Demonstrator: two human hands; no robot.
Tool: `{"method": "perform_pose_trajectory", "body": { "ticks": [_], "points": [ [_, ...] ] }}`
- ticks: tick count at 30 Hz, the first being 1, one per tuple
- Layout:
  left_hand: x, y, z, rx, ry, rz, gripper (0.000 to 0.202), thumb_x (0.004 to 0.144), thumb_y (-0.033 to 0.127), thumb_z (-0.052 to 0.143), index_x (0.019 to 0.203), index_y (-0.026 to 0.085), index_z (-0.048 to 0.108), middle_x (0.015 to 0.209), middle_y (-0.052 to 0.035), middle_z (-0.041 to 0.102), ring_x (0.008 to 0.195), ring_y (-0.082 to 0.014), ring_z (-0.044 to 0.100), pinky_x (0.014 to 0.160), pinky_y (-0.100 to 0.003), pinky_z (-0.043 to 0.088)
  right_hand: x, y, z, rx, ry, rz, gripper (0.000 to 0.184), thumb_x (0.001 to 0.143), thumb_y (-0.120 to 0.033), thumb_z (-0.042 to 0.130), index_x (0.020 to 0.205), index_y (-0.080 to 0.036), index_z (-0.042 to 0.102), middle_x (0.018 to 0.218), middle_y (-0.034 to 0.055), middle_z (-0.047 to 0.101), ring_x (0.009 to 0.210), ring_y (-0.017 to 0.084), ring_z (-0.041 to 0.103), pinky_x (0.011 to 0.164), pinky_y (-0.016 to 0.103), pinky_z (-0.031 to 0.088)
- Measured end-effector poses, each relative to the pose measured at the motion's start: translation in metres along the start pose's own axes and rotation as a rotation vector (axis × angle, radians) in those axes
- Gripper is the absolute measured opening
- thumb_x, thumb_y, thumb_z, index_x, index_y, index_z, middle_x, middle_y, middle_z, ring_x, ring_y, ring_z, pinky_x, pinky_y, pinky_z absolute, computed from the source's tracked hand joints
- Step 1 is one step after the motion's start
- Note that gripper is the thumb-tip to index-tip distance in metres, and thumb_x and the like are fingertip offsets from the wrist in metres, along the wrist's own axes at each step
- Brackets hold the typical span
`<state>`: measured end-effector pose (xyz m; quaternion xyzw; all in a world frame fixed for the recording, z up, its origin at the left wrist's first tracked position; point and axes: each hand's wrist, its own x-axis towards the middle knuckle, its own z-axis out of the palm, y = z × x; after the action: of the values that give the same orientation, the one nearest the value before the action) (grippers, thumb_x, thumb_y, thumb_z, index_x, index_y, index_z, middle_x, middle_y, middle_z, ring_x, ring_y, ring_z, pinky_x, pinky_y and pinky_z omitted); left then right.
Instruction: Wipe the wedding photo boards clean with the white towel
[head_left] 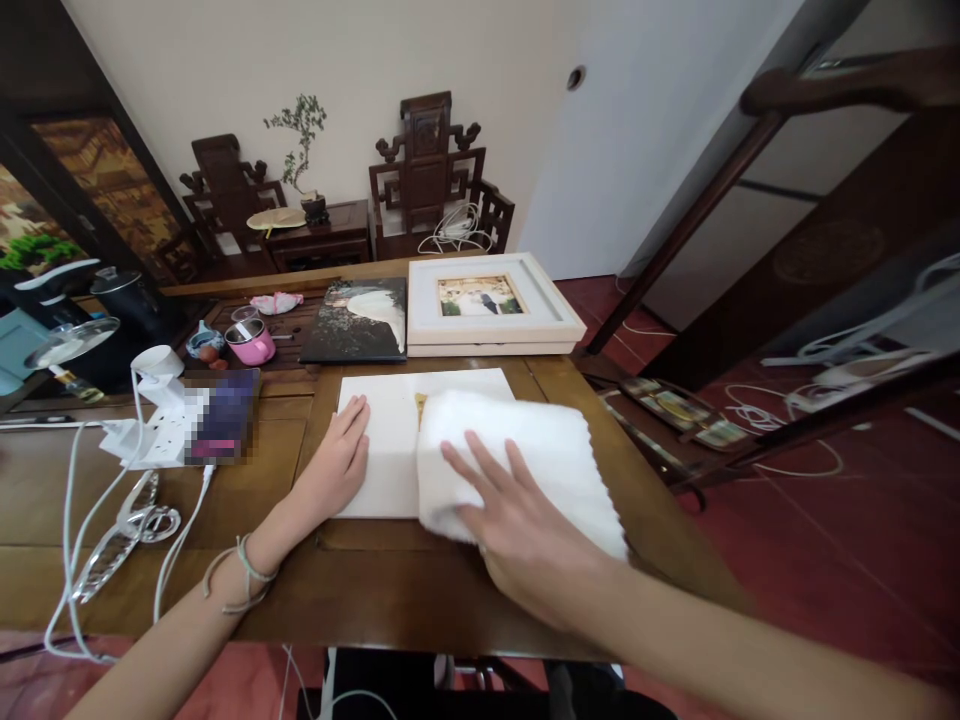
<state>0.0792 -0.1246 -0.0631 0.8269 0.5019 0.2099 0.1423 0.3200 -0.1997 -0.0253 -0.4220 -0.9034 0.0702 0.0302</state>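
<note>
A thin white board [381, 440] lies flat on the wooden table, with a small gold-coloured patch [420, 405] showing at the cloth's edge. My left hand [339, 460] rests flat across the board's left edge, fingers stretched out and holding nothing. Over the board's right part is spread a fluffy white cloth [555, 450] with a scalloped edge, which hides what lies beneath and hangs past the board on the right. My right hand [514, 510] presses on top of this cloth, fingers spread and slightly blurred.
A framed photo [480, 300] on a pale box and a dark picture panel [356, 320] lie behind the board. To the left are a pink cup [250, 343], a power strip [169, 425] with white cables and a silver hair claw [127, 530]. The table's right edge is close.
</note>
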Motion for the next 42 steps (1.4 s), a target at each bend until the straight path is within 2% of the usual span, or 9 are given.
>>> {"method": "perform_pose_trajectory", "body": {
  "ticks": [3, 6, 11, 17, 20, 26, 30, 36, 42],
  "points": [
    [0.000, 0.001, 0.000, 0.000, -0.006, -0.005, 0.049, 0.097, 0.024, 0.027, 0.144, 0.012, 0.033, 0.153, -0.0154, 0.029, 0.144, -0.0249, 0.020, 0.117, -0.049, 0.016, -0.022, -0.009, 0.003, 0.047, 0.017, -0.077, 0.028, 0.066, -0.005, 0.054, 0.087, -0.014, 0.071, 0.151, 0.0194, 0.029, 0.137, 0.048, 0.012, 0.105, 0.072, 0.014],
    [0.000, 0.001, 0.001, 0.010, -0.004, -0.013, 0.049, 0.097, 0.025, 0.026, 0.143, 0.008, 0.034, 0.152, -0.0178, 0.030, 0.144, -0.0252, 0.020, 0.117, -0.048, 0.016, -0.020, -0.003, -0.004, 0.069, -0.041, -0.094, 0.037, 0.067, -0.003, 0.050, 0.095, -0.014, 0.071, 0.151, 0.0192, 0.028, 0.138, 0.044, 0.012, 0.107, 0.069, 0.017],
    [0.000, 0.000, 0.001, 0.016, -0.002, 0.006, 0.049, 0.098, 0.026, 0.025, 0.144, 0.011, 0.033, 0.152, -0.0168, 0.030, 0.143, -0.0254, 0.021, 0.116, -0.049, 0.017, 0.032, 0.025, -0.021, 0.042, -0.065, -0.013, 0.053, 0.070, 0.002, 0.046, 0.120, -0.010, 0.060, 0.151, 0.0207, 0.027, 0.139, 0.042, 0.011, 0.107, 0.067, 0.019],
    [0.000, -0.002, 0.001, 0.012, -0.004, 0.012, 0.048, 0.098, 0.026, 0.025, 0.144, 0.013, 0.032, 0.153, -0.0159, 0.029, 0.143, -0.0253, 0.021, 0.116, -0.050, 0.018, 0.085, 0.038, -0.027, -0.005, -0.045, 0.059, 0.054, 0.074, -0.001, 0.045, 0.127, -0.008, 0.053, 0.151, 0.0215, 0.028, 0.139, 0.042, 0.017, 0.105, 0.067, 0.023],
    [0.000, -0.002, 0.001, 0.013, -0.001, 0.013, 0.048, 0.098, 0.025, 0.026, 0.144, 0.012, 0.033, 0.152, -0.0168, 0.030, 0.143, -0.0253, 0.021, 0.116, -0.049, 0.018, 0.074, 0.023, -0.023, -0.043, -0.039, 0.062, 0.049, 0.076, -0.002, 0.047, 0.123, -0.009, 0.058, 0.151, 0.0205, 0.028, 0.139, 0.044, 0.012, 0.107, 0.067, 0.018],
    [0.000, -0.001, 0.001, 0.021, -0.004, -0.001, 0.049, 0.097, 0.025, 0.025, 0.142, 0.009, 0.033, 0.152, -0.0177, 0.029, 0.144, -0.0246, 0.020, 0.117, -0.048, 0.017, 0.011, -0.026, -0.009, 0.066, -0.139, -0.070, 0.034, 0.075, -0.012, 0.059, 0.108, -0.019, 0.069, 0.154, 0.0157, 0.024, 0.138, 0.047, 0.007, 0.106, 0.072, 0.010],
    [-0.001, 0.001, 0.000, 0.020, -0.007, -0.008, 0.048, 0.097, 0.024, 0.024, 0.142, 0.008, 0.034, 0.152, -0.0179, 0.029, 0.144, -0.0248, 0.020, 0.117, -0.048, 0.017, -0.005, -0.035, -0.013, 0.112, -0.192, -0.163, 0.031, 0.074, -0.014, 0.060, 0.103, -0.016, 0.070, 0.154, 0.0175, 0.020, 0.138, 0.046, 0.005, 0.107, 0.071, 0.011],
    [-0.001, -0.001, 0.001, 0.027, -0.016, -0.010, 0.049, 0.097, 0.024, 0.025, 0.141, 0.005, 0.034, 0.152, -0.0196, 0.029, 0.143, -0.0261, 0.020, 0.117, -0.048, 0.017, 0.050, 0.002, -0.030, 0.019, -0.149, -0.095, 0.046, 0.076, -0.003, 0.048, 0.120, -0.012, 0.062, 0.151, 0.0189, 0.029, 0.139, 0.041, 0.011, 0.109, 0.064, 0.017],
    [-0.001, -0.002, 0.002, 0.018, -0.009, -0.006, 0.049, 0.097, 0.024, 0.024, 0.141, 0.006, 0.034, 0.152, -0.0188, 0.030, 0.144, -0.0249, 0.020, 0.117, -0.047, 0.017, 0.101, 0.027, -0.026, -0.156, -0.110, -0.082, 0.051, 0.077, -0.002, 0.049, 0.128, -0.008, 0.054, 0.149, 0.0235, 0.030, 0.138, 0.045, 0.018, 0.103, 0.067, 0.027]
  ]
}}
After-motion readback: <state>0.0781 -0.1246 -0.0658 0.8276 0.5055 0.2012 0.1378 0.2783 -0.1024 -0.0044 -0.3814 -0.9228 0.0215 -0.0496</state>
